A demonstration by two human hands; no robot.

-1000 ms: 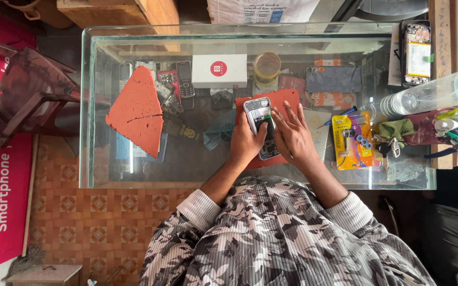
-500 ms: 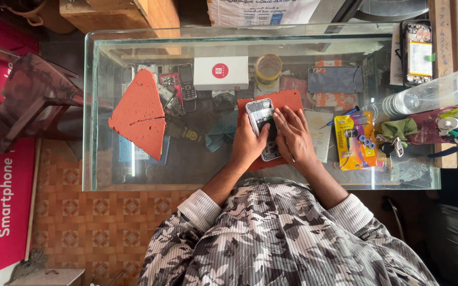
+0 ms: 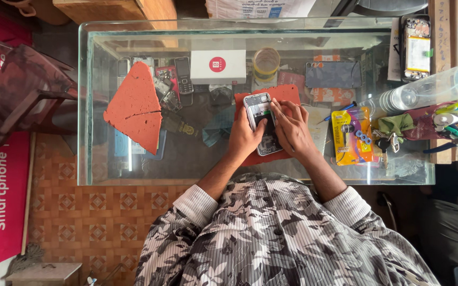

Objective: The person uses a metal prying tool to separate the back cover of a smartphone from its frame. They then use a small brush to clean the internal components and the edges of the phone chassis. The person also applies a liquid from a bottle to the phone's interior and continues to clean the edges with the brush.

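An opened smartphone (image 3: 261, 114) with its back cover off lies on a red mat (image 3: 282, 95) on the glass counter (image 3: 186, 159). My left hand (image 3: 242, 139) grips the phone along its left edge. My right hand (image 3: 291, 127) rests on the phone's right side, fingertips pressing at its inner parts near the top. Whether a small tool is in the fingers I cannot tell.
An orange triangular slab (image 3: 135, 110) lies at the left. A white box (image 3: 218, 66), a tape roll (image 3: 266, 62) and a dark phone back (image 3: 333, 74) sit behind. A yellow blister pack (image 3: 350, 136), a clear bottle (image 3: 430, 89) and pliers (image 3: 451, 130) crowd the right. A chair (image 3: 17, 95) stands left.
The view has shifted slightly. Both hands stay on the phone; the right fingers have crept a little toward its top.
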